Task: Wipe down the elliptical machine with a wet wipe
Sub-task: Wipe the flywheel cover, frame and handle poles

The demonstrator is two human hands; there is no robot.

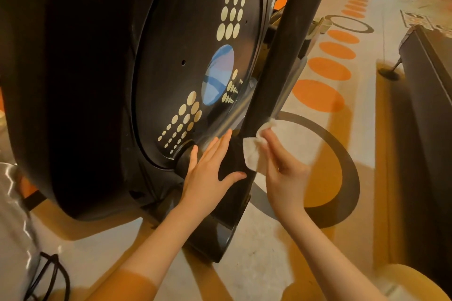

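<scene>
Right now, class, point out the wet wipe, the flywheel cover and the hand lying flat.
wet wipe [252,154], head view, lower fold.
flywheel cover [186,39], head view, black face.
left hand [208,173], head view, back of hand.

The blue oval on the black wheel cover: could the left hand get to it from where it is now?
Probably yes. The left hand lies flat and open at the lower rim of the wheel cover, and the blue oval sits higher on that same face with nothing between them. The black upright bar passes just to the right.

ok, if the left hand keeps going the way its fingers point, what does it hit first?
Probably the silver rim of the black flywheel disc: the left hand lies flat, fingertips pointing up at it. Depth is unclear.
</scene>
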